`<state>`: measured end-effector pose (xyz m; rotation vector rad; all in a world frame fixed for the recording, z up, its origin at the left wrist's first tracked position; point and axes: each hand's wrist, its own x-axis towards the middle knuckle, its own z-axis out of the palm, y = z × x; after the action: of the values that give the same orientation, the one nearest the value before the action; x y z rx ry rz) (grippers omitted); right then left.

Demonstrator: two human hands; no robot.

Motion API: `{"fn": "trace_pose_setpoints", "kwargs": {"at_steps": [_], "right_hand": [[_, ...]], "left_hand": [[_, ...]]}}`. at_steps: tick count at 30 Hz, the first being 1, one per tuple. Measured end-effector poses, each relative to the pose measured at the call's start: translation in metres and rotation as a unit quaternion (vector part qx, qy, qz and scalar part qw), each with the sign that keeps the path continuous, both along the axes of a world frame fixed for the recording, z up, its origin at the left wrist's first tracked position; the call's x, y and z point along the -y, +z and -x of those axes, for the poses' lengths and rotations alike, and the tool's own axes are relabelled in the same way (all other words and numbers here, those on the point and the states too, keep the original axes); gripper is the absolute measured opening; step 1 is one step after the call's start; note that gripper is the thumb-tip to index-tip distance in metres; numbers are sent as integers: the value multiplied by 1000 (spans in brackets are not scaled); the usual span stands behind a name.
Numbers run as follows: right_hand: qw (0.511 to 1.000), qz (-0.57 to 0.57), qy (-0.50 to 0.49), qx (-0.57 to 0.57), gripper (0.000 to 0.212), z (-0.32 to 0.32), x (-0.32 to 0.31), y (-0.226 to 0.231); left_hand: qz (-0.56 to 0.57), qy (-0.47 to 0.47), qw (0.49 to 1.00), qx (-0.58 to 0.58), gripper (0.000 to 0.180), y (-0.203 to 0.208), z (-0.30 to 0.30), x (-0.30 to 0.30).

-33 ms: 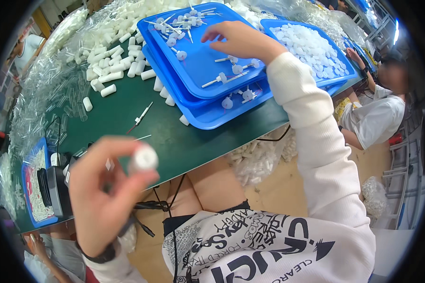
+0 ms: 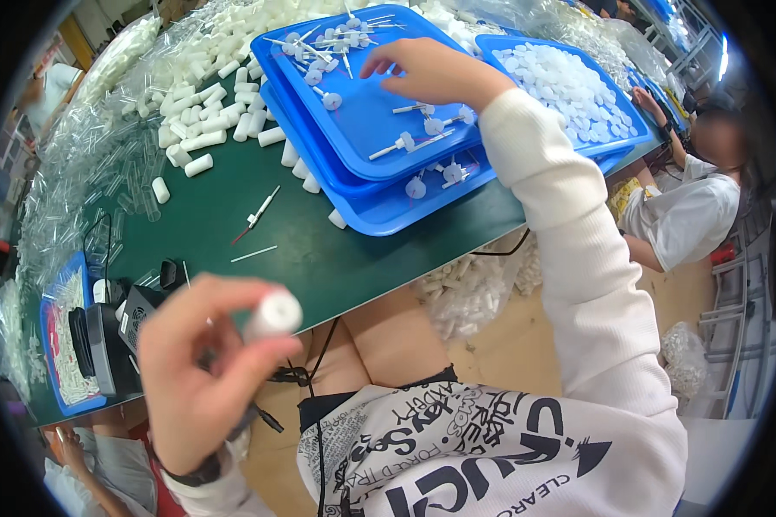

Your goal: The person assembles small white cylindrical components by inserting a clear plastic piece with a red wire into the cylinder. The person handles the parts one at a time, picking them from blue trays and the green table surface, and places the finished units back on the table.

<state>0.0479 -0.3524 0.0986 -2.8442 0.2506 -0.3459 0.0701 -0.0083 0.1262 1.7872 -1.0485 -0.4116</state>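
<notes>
My left hand [image 2: 194, 370] is closed round a short white cylinder [image 2: 279, 314] with a small hole in its end, held above the near table edge. My right hand [image 2: 440, 73] hovers over the upper blue tray [image 2: 371, 125], fingers parted and nothing visible in them. Beneath and around it in that tray lie several small pieces made of a white disc with thin white rods [image 2: 408, 140]. A lower blue tray [image 2: 375, 222] holds more of them. Between my hands, a thin white rod with a red wire [image 2: 259, 211] and a plain thin stick [image 2: 254, 253] lie on the green table [image 2: 224, 207].
White cylinders [image 2: 205, 138] are heaped behind, beside clear tubes [image 2: 86, 155]. A blue tray of white discs [image 2: 569, 95] stands at right; a black device [image 2: 110, 349] and a tray of thin sticks [image 2: 76, 383] at left. Another person [image 2: 685, 211] sits at right.
My left hand has shifted slightly right and nearer to me with the white cylinder, uncovering more of the plain stick. My right hand has edged slightly left over the tray.
</notes>
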Motion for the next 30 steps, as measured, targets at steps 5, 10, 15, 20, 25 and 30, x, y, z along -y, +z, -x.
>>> {"fn": "trace_pose_setpoints", "kwargs": {"at_steps": [5, 10, 15, 20, 25, 30], "right_hand": [[958, 132, -170, -187, 24, 10, -44, 36], [954, 151, -212, -151, 22, 39, -41, 15], [984, 126, -115, 44, 18, 74, -24, -4], [986, -48, -140, 72, 11, 71, -15, 1], [936, 225, -101, 251, 15, 67, 28, -16], [987, 82, -79, 115, 19, 58, 2, 7]], "left_hand": [[28, -11, 989, -143, 27, -42, 20, -24], [47, 22, 972, -228, 26, -66, 34, -22], [85, 23, 925, -371, 26, -71, 36, -17], [108, -7, 918, -382, 20, -78, 33, -12], [120, 9, 919, -376, 20, -83, 35, -12], [119, 39, 936, -330, 20, -87, 32, -20]]}}
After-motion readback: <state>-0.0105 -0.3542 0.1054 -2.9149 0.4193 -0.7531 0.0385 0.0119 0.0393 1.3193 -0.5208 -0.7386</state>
